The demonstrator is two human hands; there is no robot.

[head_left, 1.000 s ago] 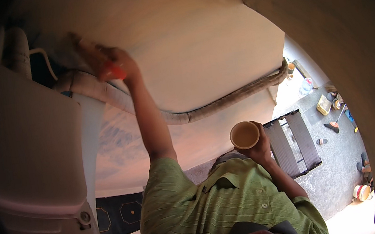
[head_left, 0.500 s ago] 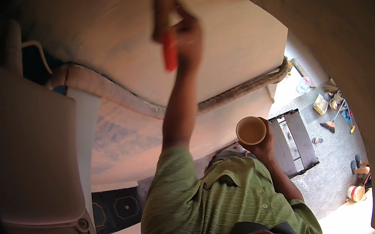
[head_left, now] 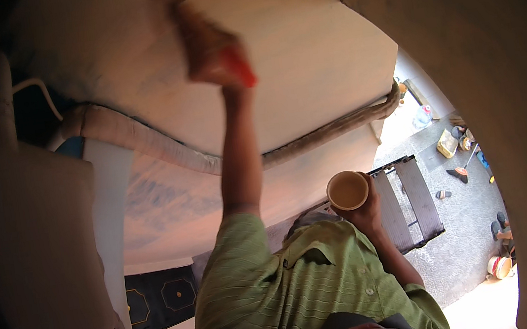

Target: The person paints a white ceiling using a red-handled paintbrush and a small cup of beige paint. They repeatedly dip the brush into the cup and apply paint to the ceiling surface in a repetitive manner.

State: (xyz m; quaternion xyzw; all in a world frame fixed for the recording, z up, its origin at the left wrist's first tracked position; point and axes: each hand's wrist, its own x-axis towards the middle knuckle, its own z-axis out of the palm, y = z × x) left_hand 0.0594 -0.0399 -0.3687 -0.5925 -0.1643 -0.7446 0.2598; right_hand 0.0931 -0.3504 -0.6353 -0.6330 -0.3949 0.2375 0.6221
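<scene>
My left hand (head_left: 208, 55) is raised high against the pale wall surface (head_left: 303, 59). It is closed around a paintbrush with a red handle (head_left: 239, 68); hand and brush are smeared by motion, and the brush end points up and to the left. Lower down, my right hand (head_left: 368, 214) grips a round, light-coloured cup (head_left: 332, 202) in front of my chest. Pale, cloudy liquid shows inside the cup, which is held about level.
A wrapped pipe (head_left: 332, 129) crosses the wall below my left hand. Below right stands a grey slatted platform (head_left: 419, 200). On the floor lie a broom (head_left: 458, 174), a slipper (head_left: 444, 194) and a bucket (head_left: 500, 266), near another person's feet (head_left: 503, 233). A bulky casing (head_left: 56, 258) fills the left.
My left hand has swung left along the wall, and the brush has gone from upright to leaning left. My right hand still holds the cup; the view has shifted slightly.
</scene>
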